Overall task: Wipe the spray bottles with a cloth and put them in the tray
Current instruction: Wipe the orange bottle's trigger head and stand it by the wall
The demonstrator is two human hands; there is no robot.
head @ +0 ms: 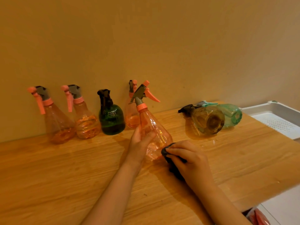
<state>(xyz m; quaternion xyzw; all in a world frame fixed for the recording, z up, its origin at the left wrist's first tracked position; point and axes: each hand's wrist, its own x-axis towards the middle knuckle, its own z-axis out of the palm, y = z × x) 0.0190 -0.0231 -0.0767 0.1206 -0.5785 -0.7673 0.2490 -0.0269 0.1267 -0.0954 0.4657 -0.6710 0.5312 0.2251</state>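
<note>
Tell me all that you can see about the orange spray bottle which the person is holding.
The held orange spray bottle is clear, peach-tinted plastic with a cone-shaped body, an orange collar, a grey spray head and an orange trigger and nozzle tip. It looks empty. It is tilted, head leaning up toward the wall, above the wooden table. The left hand grips its body; the right hand presses a dark cloth against its lower side.

A wooden table (pixel 65 176) with a pronounced horizontal grain fills the lower part of the view. Behind it stands a plain tan wall (pixel 146 38), meeting the table's far edge. At the lower right corner, beyond the table edge, a white surface (pixel 282 208) and a red item (pixel 259 216), unidentifiable, are partly visible.
</note>
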